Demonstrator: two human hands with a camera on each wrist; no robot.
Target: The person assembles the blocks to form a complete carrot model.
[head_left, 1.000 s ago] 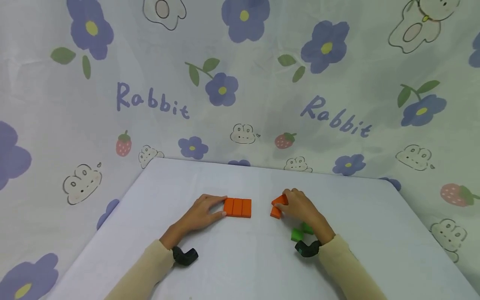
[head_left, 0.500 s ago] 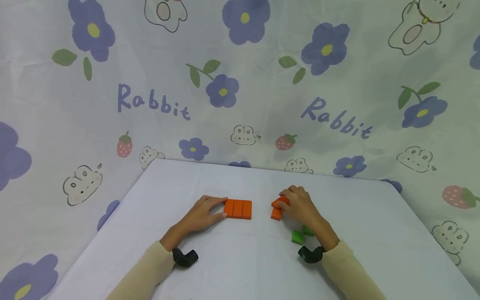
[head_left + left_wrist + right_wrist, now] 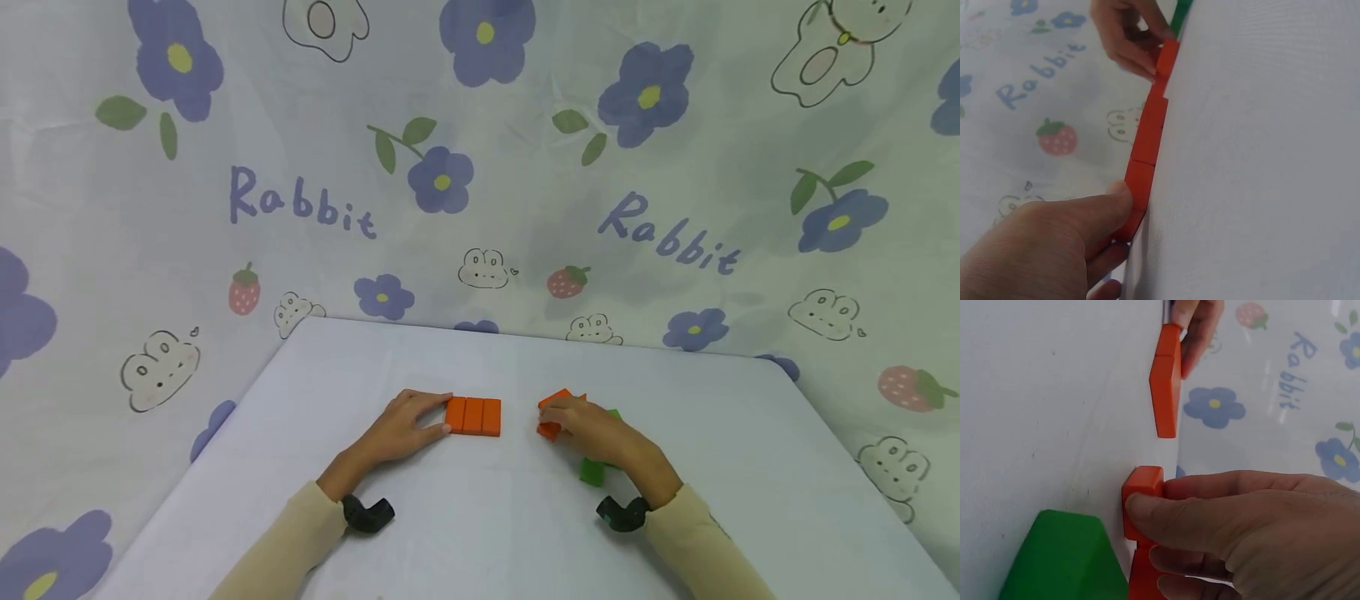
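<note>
Three orange blocks (image 3: 473, 416) lie side by side in a row on the white table. My left hand (image 3: 401, 429) holds the row's left end, thumb on the near side and a finger on the far side. To the right, my right hand (image 3: 596, 429) pinches another orange block (image 3: 1145, 478) between thumb and forefinger. More orange (image 3: 558, 398) shows just beyond the fingers in the head view. Behind the pinched block in the right wrist view sits a further orange block (image 3: 1144, 575), partly covered by the curled fingers.
A green block (image 3: 592, 472) lies under the right wrist, and another green piece (image 3: 613, 414) peeks out beyond the hand. The white table (image 3: 450, 533) ends at a patterned backdrop cloth (image 3: 480, 217). Both wrists wear black devices (image 3: 367, 514).
My right hand has come down from the farther orange pieces onto the nearer block, uncovering orange and a green piece behind it. The left hand stays on the row.
</note>
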